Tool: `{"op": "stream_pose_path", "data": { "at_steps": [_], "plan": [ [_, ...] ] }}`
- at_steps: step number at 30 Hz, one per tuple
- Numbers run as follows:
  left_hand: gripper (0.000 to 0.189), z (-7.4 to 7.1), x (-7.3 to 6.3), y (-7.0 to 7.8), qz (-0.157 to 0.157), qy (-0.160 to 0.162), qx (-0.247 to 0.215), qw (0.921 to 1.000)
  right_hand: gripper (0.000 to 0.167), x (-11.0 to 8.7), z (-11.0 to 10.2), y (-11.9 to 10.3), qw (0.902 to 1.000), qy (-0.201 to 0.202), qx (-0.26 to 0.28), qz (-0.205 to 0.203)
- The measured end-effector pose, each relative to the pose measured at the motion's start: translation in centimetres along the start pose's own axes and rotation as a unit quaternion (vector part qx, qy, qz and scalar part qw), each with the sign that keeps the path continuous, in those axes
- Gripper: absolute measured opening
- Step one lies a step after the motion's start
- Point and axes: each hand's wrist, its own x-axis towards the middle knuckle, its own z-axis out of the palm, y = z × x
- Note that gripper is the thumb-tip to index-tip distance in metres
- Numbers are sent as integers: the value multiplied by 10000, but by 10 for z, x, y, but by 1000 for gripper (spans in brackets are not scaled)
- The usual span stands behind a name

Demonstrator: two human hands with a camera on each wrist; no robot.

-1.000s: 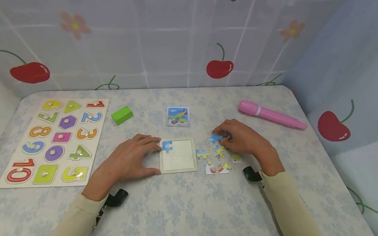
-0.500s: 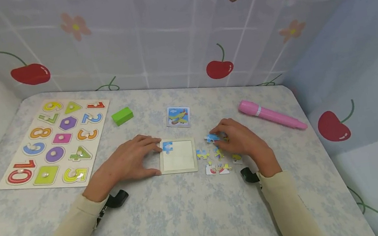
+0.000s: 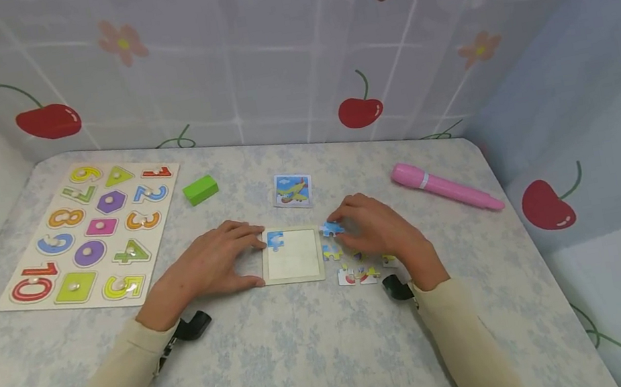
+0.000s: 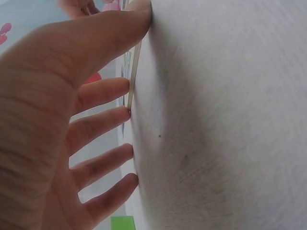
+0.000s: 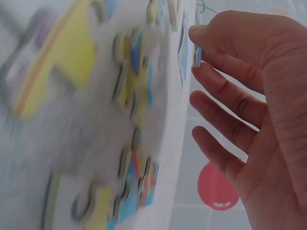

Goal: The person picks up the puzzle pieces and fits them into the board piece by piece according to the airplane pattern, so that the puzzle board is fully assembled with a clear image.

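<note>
My left hand (image 3: 212, 261) rests at the left side of a small square puzzle tray (image 3: 320, 255), its thumb and fingertips along the edge. In the left wrist view the fingers of that hand reach out fairly straight to the tray's thin side. A blue jigsaw piece (image 3: 275, 241) lies in the tray's upper left corner. Between thumb and fingers, my right hand (image 3: 379, 230) pinches another blue jigsaw piece (image 3: 330, 228), just beyond the tray's right edge. Several loose pieces (image 3: 350, 276), mostly yellow, white and blue, lie below that hand, partly hidden by it.
Behind the tray lies a picture card (image 3: 292, 191) with a yellow airplane. A green block (image 3: 201, 190) and a number-and-shape peg board (image 3: 94, 239) are to the left. A pink pen-shaped thing (image 3: 447, 188) lies at the right. A patterned curtain (image 3: 266, 59) hangs behind the table.
My right hand has picked the blue jigsaw piece out of the loose pieces and carried it left toward the tray. The left hand has stayed in place.
</note>
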Motion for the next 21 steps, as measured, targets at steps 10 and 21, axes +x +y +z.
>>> {"op": "stream_pose_path", "data": {
  "at_steps": [10, 21],
  "plan": [
    [68, 1, 0, -1, 20, 2, -75, 10000, 29, 22, 7, -17, 9996, -139, -14, -253],
    [68, 1, 1, -2, 8, -39, -61, 10000, 30, 32, 18, -30, 9988, -339, -184, -298]
  ]
}}
